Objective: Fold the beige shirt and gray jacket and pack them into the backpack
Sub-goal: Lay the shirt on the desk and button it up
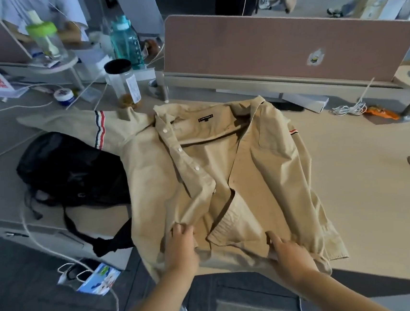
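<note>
The beige shirt [225,168] lies spread face up on the desk, collar away from me, front partly open. Its left sleeve with a red, white and blue stripe stretches out over the black backpack [73,173], which lies flat at the shirt's left. My left hand [182,247] pinches the fabric near the shirt's lower front edge. My right hand [291,252] grips the hem at the lower right. No gray jacket is in view.
A pink divider panel [288,47] runs along the desk's far side. Bottles and a clear jar [123,83] stand behind the shirt at the left. White cables [347,110] and an orange item lie at the right. A bag [95,278] sits on the floor.
</note>
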`<act>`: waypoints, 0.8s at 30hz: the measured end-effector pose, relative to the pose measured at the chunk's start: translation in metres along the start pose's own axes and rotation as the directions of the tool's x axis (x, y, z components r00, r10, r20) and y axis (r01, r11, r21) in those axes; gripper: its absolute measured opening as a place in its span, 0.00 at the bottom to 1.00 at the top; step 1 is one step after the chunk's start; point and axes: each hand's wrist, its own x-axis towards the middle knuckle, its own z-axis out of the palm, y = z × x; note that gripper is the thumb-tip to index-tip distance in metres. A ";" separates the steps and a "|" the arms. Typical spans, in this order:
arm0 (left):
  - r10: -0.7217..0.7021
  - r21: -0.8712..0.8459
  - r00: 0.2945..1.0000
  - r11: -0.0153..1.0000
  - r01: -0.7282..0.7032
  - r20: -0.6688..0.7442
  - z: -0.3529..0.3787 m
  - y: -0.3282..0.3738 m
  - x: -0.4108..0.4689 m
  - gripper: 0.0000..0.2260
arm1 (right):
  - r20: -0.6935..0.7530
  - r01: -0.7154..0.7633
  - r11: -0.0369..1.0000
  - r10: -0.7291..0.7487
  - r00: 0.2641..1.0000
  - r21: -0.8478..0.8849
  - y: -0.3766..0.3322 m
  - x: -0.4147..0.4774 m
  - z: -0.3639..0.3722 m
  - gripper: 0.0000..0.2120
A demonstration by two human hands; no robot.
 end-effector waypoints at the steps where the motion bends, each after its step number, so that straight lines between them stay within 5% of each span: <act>1: 0.031 -0.059 1.000 0.998 -0.031 0.004 0.001 -0.007 0.002 0.21 | 0.049 0.003 0.999 -0.005 0.999 0.041 0.000 0.002 -0.002 0.29; 3: 0.091 -0.125 0.996 0.988 -0.088 0.019 0.001 -0.018 0.005 0.17 | 0.126 -0.028 0.986 0.007 0.992 0.165 -0.001 0.001 -0.006 0.31; 7: 0.082 -0.321 0.996 0.943 -0.091 -0.042 -0.012 -0.024 -0.001 0.05 | 0.022 -0.026 0.856 0.017 1.000 0.517 -0.003 -0.014 -0.010 0.13; 10: -0.094 -0.546 0.987 0.838 0.006 -0.134 -0.025 -0.026 -0.012 0.08 | -0.103 0.024 0.822 0.043 0.994 0.569 -0.010 -0.032 -0.020 0.15; 12: -0.080 -0.533 0.995 0.845 0.033 -0.066 -0.030 -0.026 -0.025 0.05 | -0.054 0.028 0.867 -0.001 0.999 0.498 -0.011 -0.045 -0.017 0.13; 16: 0.115 -0.353 0.992 0.928 -0.123 -0.042 -0.019 -0.028 -0.042 0.09 | 0.089 0.028 0.994 -0.038 0.995 0.104 -0.009 -0.052 0.003 0.24; 18: 0.225 -0.233 0.972 0.944 -0.235 -0.069 -0.010 -0.023 -0.041 0.06 | 0.050 0.034 0.998 -0.031 0.998 -0.055 -0.009 -0.046 0.014 0.28; 21: 0.336 0.064 0.940 0.941 -0.332 -0.060 0.000 -0.013 -0.028 0.17 | -0.039 0.086 0.986 -0.093 0.995 -0.146 -0.009 -0.041 0.021 0.26; 24: 0.217 0.244 0.974 0.950 -0.195 -0.066 -0.001 -0.003 -0.015 0.22 | -0.267 0.211 0.968 -0.241 0.933 -0.138 0.007 -0.053 0.023 0.23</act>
